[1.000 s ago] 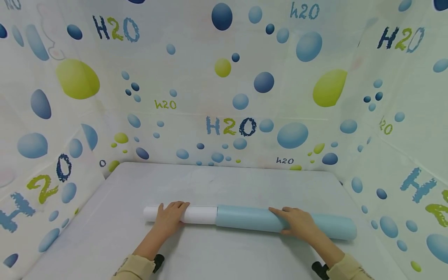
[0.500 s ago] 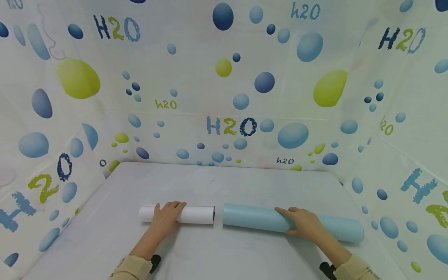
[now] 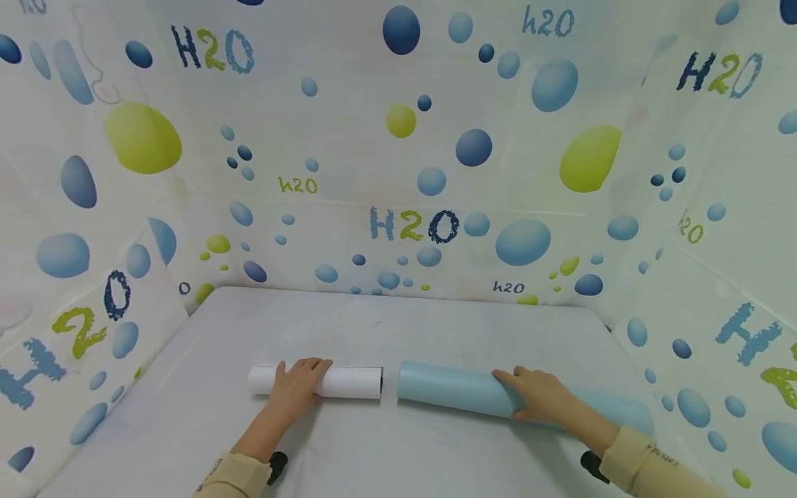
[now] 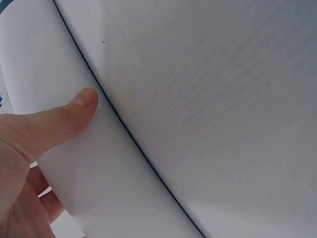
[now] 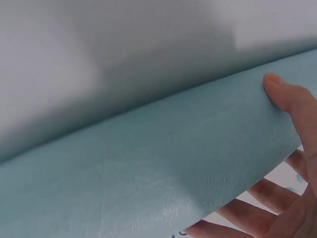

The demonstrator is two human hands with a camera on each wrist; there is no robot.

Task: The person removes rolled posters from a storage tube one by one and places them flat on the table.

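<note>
A white roll (image 3: pixel 355 382) lies crosswise on the table in the head view, its dark-rimmed open end facing right. Draped over its middle, my left hand (image 3: pixel 296 387) grips it; in the left wrist view the thumb (image 4: pixel 85 97) presses the near side and the fingers go round the far side. To the right, across a narrow gap, lies a thicker light blue roll (image 3: pixel 448 387), slightly slanted. My right hand (image 3: pixel 538 394) holds that one from above, with the thumb (image 5: pixel 277 89) on the near side in the right wrist view. My forearm covers part of its right half.
Both rolls rest on a table with a white covering (image 3: pixel 373 325). Behind and at both sides hang white sheets (image 3: pixel 336 124) printed with blue and green drops. A dark wrist device (image 3: pixel 594 466) shows at the right sleeve, another (image 3: pixel 277 467) at the left.
The white roll's end was inside the light blue roll; now they are apart. My right hand has moved right with the blue roll, my left hand slightly left with the white one.
</note>
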